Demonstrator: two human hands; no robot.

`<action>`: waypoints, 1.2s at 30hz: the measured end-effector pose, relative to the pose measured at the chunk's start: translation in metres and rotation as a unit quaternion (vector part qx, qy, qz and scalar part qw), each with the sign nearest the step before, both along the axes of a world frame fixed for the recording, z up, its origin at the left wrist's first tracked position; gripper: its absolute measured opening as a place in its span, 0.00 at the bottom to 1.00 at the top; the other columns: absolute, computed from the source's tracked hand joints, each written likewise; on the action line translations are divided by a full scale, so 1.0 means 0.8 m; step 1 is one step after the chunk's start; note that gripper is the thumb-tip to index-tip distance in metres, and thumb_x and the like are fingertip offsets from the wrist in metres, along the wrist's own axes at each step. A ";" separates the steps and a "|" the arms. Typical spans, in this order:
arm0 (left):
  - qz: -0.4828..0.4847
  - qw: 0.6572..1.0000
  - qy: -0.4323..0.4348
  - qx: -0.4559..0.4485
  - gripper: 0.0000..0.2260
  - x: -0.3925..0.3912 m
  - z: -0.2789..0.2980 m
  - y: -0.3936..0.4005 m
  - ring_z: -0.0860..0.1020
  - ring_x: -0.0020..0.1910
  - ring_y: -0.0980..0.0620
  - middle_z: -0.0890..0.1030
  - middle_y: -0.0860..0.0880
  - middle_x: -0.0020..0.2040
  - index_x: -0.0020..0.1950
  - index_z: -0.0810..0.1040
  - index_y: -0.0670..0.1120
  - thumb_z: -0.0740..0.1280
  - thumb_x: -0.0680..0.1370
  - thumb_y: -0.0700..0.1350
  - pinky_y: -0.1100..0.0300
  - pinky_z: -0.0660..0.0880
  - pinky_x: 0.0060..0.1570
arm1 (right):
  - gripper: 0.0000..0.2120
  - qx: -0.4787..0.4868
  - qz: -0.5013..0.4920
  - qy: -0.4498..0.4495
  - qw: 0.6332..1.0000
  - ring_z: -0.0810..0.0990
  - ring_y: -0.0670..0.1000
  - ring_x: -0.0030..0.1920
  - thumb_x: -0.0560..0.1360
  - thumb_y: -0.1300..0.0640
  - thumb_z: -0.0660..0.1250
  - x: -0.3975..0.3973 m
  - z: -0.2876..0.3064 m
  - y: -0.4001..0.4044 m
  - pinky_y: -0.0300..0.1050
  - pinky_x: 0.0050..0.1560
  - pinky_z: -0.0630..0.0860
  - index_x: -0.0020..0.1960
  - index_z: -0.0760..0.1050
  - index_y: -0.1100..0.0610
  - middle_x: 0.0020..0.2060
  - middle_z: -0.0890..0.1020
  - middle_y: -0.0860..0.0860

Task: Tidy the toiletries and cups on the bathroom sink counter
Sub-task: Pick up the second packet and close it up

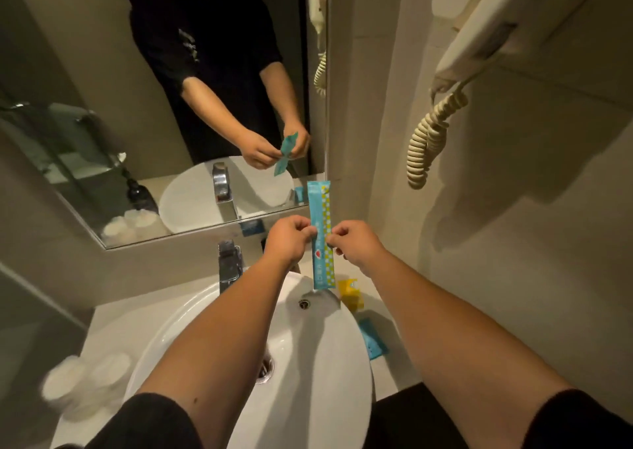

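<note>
I hold a long blue and yellow toiletry packet upright above the back of the white sink basin. My left hand pinches its left edge near the middle, and my right hand pinches its right edge. On the counter right of the basin lie a yellow packet and a flat blue packet. White paper cups stand at the counter's front left, blurred.
A chrome tap rises behind the basin under the wall mirror. A wall hairdryer with a coiled cord hangs on the right wall. The tiled right wall stands close to the counter's right edge.
</note>
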State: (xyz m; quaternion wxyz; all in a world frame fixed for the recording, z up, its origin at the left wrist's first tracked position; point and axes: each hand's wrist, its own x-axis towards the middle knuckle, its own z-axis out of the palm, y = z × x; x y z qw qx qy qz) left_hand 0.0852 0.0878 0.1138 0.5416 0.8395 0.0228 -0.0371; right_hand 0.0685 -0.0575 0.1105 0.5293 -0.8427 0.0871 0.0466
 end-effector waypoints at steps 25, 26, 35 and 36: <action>0.272 0.960 0.025 0.064 0.07 0.096 -0.087 0.043 0.79 0.43 0.47 0.83 0.47 0.44 0.46 0.81 0.46 0.64 0.78 0.43 0.56 0.73 0.43 | 0.04 -0.111 0.136 -0.053 0.983 0.79 0.53 0.39 0.75 0.57 0.69 0.156 -0.100 0.092 0.46 0.44 0.75 0.41 0.79 0.54 0.37 0.82 0.53; 0.272 0.959 0.034 0.067 0.07 0.096 -0.092 0.041 0.79 0.43 0.47 0.83 0.47 0.44 0.46 0.81 0.46 0.64 0.78 0.44 0.56 0.73 0.42 | 0.05 -0.114 0.141 -0.045 0.982 0.78 0.52 0.39 0.75 0.57 0.69 0.157 -0.106 0.090 0.46 0.43 0.75 0.40 0.78 0.53 0.36 0.81 0.52; 0.253 0.954 0.095 0.131 0.08 0.098 -0.134 0.045 0.78 0.40 0.47 0.83 0.47 0.44 0.47 0.82 0.47 0.62 0.79 0.45 0.57 0.72 0.39 | 0.19 -0.180 0.173 0.010 0.968 0.77 0.54 0.36 0.74 0.59 0.68 0.163 -0.139 0.089 0.46 0.40 0.75 0.26 0.69 0.51 0.32 0.79 0.52; 0.250 0.954 0.095 0.137 0.08 0.097 -0.137 0.046 0.78 0.40 0.47 0.83 0.47 0.44 0.48 0.82 0.47 0.62 0.79 0.45 0.57 0.72 0.39 | 0.19 -0.180 0.170 0.014 0.969 0.77 0.54 0.36 0.74 0.59 0.68 0.163 -0.141 0.090 0.46 0.39 0.74 0.26 0.69 0.52 0.31 0.79 0.52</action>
